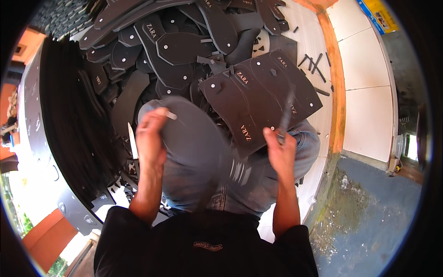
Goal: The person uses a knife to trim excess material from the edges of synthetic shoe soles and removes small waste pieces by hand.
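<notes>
The left hand (151,136) pinches the edge of a smooth dark sole piece (194,134) lying over the left leg (180,184), while the right hand (280,150) wraps its fingers around a motion-blurred knife (288,108), raised before a sheet of outlined soles (263,97). A heap of cut soles (182,48) crowds close in front, a thick stack of dark sheets (69,124) walls off the left, and offcut strips (317,66) litter the pale floor (308,41) to the right.
</notes>
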### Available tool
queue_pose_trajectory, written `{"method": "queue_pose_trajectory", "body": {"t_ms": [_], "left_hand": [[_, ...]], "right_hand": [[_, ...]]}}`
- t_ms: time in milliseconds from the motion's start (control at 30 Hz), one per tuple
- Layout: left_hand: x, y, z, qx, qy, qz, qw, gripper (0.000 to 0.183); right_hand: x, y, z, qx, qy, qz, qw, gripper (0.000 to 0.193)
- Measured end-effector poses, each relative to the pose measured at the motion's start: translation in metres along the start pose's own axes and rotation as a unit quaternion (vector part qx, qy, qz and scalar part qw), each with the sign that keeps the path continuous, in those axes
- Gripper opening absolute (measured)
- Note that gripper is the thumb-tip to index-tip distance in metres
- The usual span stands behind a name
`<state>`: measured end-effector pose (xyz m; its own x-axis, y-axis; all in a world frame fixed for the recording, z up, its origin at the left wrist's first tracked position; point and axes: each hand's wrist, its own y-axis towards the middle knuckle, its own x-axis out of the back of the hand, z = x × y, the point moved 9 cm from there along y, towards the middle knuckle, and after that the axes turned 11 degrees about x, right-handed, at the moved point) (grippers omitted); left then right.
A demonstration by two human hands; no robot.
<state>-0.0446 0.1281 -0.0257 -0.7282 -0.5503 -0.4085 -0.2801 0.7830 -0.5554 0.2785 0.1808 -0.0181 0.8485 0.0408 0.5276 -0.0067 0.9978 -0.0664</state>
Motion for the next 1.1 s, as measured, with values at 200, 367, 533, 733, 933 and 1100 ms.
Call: {"method": "queue_pose_trajectory", "body": {"t_ms": [200, 367, 533, 733, 933, 1100], "left_hand": [[-0.029, -0.017, 0.067, 0.112, -0.179, 0.032, 0.977, 0.027], [-0.014, -0.002, 0.045, 0.01, -0.303, -0.012, 0.953, 0.022], [-0.071, -0.022, 0.084, 0.183, -0.209, 0.084, 0.957, 0.023], [-0.105, -0.053, 0.124, 0.237, -0.182, 0.072, 0.952, 0.015], [-0.117, -0.059, 0.137, 0.265, -0.193, 0.063, 0.943, 0.016], [-0.099, -0.056, 0.149, 0.237, -0.158, 0.119, 0.951, 0.02]], "right_hand": [[0.034, -0.061, -0.048, -0.16, 0.235, -0.139, 0.949, 0.036], [0.069, -0.09, -0.063, -0.151, 0.177, -0.2, 0.952, 0.032], [0.057, -0.084, -0.042, -0.045, 0.032, -0.137, 0.989, 0.032], [0.014, -0.083, -0.002, 0.033, -0.13, -0.041, 0.99, 0.032], [0.015, -0.088, -0.009, 0.028, -0.18, -0.026, 0.983, 0.03], [-0.002, -0.089, -0.015, -0.018, -0.221, 0.055, 0.973, 0.015]]}}
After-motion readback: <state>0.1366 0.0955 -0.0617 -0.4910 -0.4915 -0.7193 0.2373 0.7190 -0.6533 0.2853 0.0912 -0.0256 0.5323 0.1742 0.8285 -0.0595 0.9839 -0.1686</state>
